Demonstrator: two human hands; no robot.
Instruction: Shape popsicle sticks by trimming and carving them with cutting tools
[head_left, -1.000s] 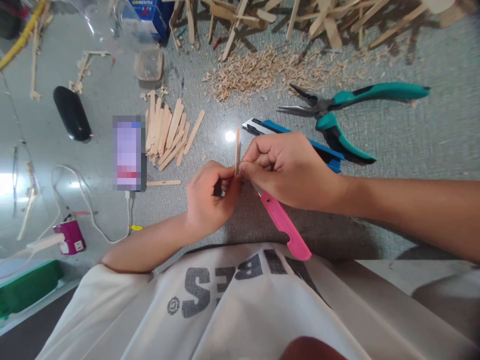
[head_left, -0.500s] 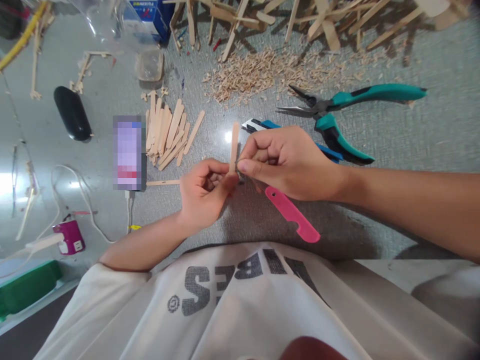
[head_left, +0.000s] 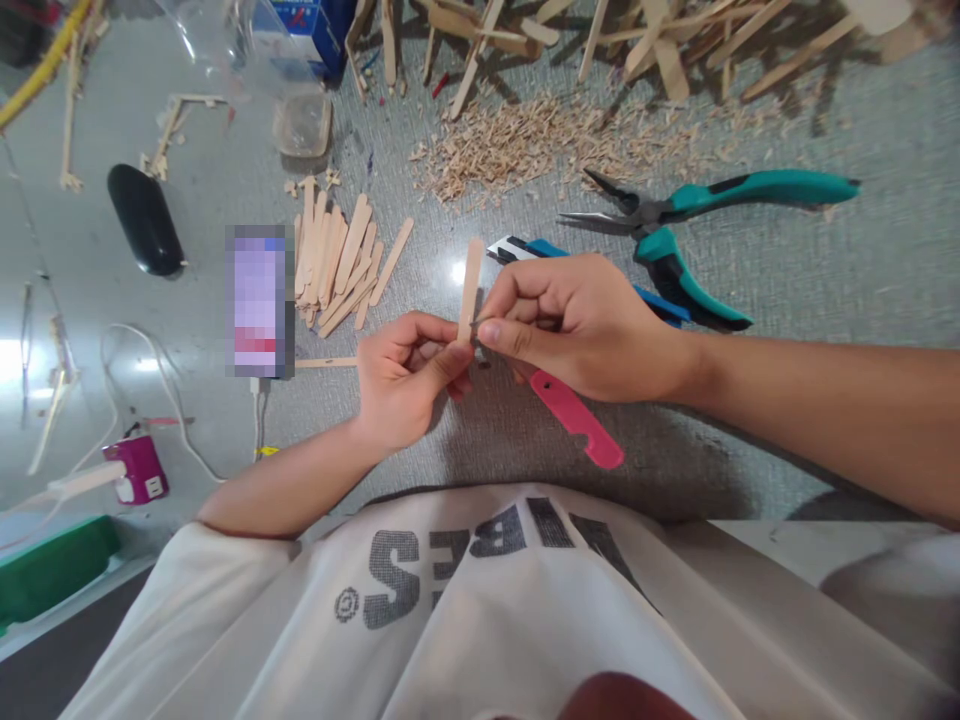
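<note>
My left hand [head_left: 409, 375] is closed, pinching a flat wooden craft stick [head_left: 472, 280] that stands up from between thumb and fingers. Close on its right, my right hand [head_left: 566, 325] grips a small pink-handled knife [head_left: 577, 420]. The pink handle, with a hole and a notch, sticks out below the palm. A thin dark tip shows at my right fingertips, against the stick's edge; the middle of the tool is hidden by my hand. Under the right hand lies a blue utility knife [head_left: 664, 303], partly covered.
Teal-handled pliers [head_left: 645, 215] lie open behind my right hand. Wood shavings [head_left: 510, 150] and more sticks are at the back. A pile of craft sticks [head_left: 337, 260] sits beside a phone [head_left: 255, 300] on a cable. A black case [head_left: 145, 220] and purple plug [head_left: 140, 470] are left.
The pink handle has swung slightly up and left as my right hand turns a little. The craft stick tilts slightly more to the right in my left hand.
</note>
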